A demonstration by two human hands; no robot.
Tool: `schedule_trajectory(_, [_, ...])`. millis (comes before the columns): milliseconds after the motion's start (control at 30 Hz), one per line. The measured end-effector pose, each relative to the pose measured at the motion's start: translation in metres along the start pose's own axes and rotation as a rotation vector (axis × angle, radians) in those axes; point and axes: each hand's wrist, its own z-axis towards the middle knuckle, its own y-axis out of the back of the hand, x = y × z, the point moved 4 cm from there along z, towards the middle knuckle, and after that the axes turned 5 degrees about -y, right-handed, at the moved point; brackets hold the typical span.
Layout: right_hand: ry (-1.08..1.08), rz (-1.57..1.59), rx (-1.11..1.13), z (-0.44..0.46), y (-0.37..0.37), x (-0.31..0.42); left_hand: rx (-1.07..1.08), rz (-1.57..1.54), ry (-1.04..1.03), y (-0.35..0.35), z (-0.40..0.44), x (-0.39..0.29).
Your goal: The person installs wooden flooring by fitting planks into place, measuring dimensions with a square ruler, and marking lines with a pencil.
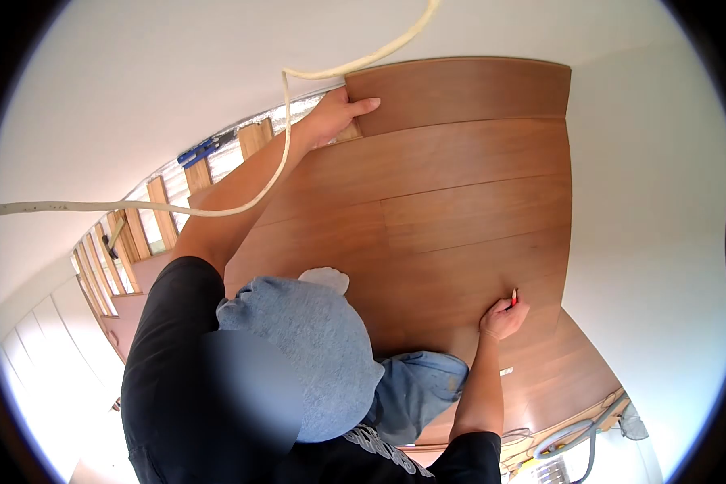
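My left hand (331, 118) is at the left end of the topmost floorboard (460, 93), its thumb lying on the board's face and its other fingers bent at the end, partly hidden. This brown board lies along the upper wall, against several laid floorboards (452, 214) of the same colour. Lower right, over the laid boards, my right hand (504, 319) is closed around a red pencil (514, 301) with its pale tip pointing up. Grey-blue cloth (306, 355) and a stained denim leg (423, 387) cover part of the floor below.
A cream cable (278, 165) crosses over my left forearm. Wooden battens (161, 211) over silvery foil lie at left, with a blue tool (206, 150) and what looks like a hammer (113, 239). A grey hose (573, 431) lies lower right. White walls border the floor.
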Motion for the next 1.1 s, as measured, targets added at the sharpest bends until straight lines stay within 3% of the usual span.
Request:
schedule_trajectory(300, [0.003,0.026,-0.023,0.001,0.004,0.004,-0.047,-0.044,-0.082,-0.019,-0.071,-0.031])
schedule_trajectory(367, [0.010,0.040,-0.034,0.002,0.005,0.008,-0.017,-0.170,-0.204,-0.010,-0.090,-0.024])
schedule_trajectory(433, [-0.011,0.039,-0.013,0.001,0.005,0.007,-0.026,-0.098,-0.094,-0.005,-0.126,-0.025])
schedule_trajectory(500, [-0.027,0.041,0.005,0.001,0.003,0.004,0.087,0.021,0.214,0.007,-0.147,0.020])
schedule_trajectory(567, [-0.040,0.038,0.014,0.000,0.002,0.002,0.107,-0.198,0.175,0.009,-0.162,0.088])
schedule_trajectory(633, [-0.026,0.049,-0.012,0.000,0.002,0.005,0.165,-0.221,0.195,0.006,-0.178,0.130])
schedule_trajectory(900, [-0.060,0.036,-0.015,-0.001,0.000,0.001,0.349,-0.282,0.355,-0.045,-0.202,0.138])
schedule_trajectory(967, [-0.043,0.018,-0.030,-0.002,0.000,0.001,0.403,-0.207,0.330,-0.057,-0.196,0.147])
schedule_trajectory(1000, [-0.045,0.019,-0.029,-0.002,0.001,0.002,0.396,0.007,0.325,-0.064,-0.198,0.127])
schedule_trajectory(1033, [-0.049,0.029,-0.028,-0.002,0.002,0.004,0.396,0.008,0.325,-0.066,-0.194,0.110])
schedule_trajectory(1100, [-0.051,0.037,-0.022,-0.001,0.000,0.003,0.537,1.126,0.192,-0.058,-0.174,0.082])
